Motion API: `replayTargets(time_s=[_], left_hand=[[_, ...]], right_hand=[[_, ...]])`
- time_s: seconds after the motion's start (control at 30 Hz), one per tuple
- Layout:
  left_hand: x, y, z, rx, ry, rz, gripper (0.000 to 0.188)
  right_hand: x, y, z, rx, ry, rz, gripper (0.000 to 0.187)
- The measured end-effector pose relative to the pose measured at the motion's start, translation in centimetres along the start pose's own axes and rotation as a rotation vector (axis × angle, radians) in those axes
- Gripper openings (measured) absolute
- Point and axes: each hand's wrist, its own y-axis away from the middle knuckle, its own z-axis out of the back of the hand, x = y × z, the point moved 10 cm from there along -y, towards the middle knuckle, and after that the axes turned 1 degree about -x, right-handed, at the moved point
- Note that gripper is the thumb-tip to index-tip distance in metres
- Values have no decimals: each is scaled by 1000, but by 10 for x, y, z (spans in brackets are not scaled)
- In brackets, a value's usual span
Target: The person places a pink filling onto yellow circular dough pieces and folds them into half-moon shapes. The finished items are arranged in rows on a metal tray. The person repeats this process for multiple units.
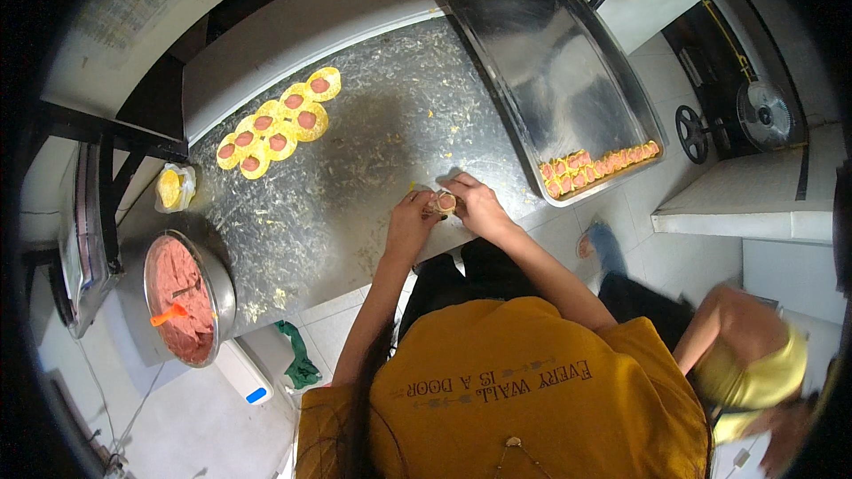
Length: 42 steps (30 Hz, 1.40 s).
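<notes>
Between my two hands, above the near edge of the metal table, is a small dumpling (445, 203) with a yellow wrapper around pink filling. My left hand (411, 225) grips its left side, fingers closed around the wrapper. My right hand (479, 209) pinches it from the right; the fingertips partly hide it. At the far left of the table lie several round yellow wrappers (310, 121), each topped with a ball of pink filling. A large metal tray (568, 71) on the right holds rows of finished dumplings (612, 162) along its near end.
A steel bowl (224, 288) of pink ground filling (182, 270), with an orange-handled utensil (169, 314) in it, stands at the left. Behind it sits a plastic bag of yellow wrappers (173, 188). Another person (741, 346) is at my right. A fan (766, 113) stands farther off.
</notes>
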Motion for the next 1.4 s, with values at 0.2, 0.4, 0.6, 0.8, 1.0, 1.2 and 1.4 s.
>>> replayTargets(time_s=[0.2,0.4,0.6,0.8,1.0,1.2,1.4], left_hand=[[-11,4,6,-51,35,0,27],[-7,5,6,-115,-42,-79,24],[-4,2,4,-127,18,-60,21],[3,7,0,-138,53,-15,19],[42,32,84,-339,2,245,15],[151,52,226,-905,-267,357,14],[203,36,295,-957,-554,646,34]], right_hand=[[-14,4,-15,43,69,-115,34],[-5,3,4,-131,186,-130,29],[-5,4,-9,-65,63,-137,19],[3,3,-9,65,32,-122,38],[5,1,-31,153,246,-91,51],[7,4,6,-7,-23,56,33],[-47,-2,144,-171,-29,-31,31]])
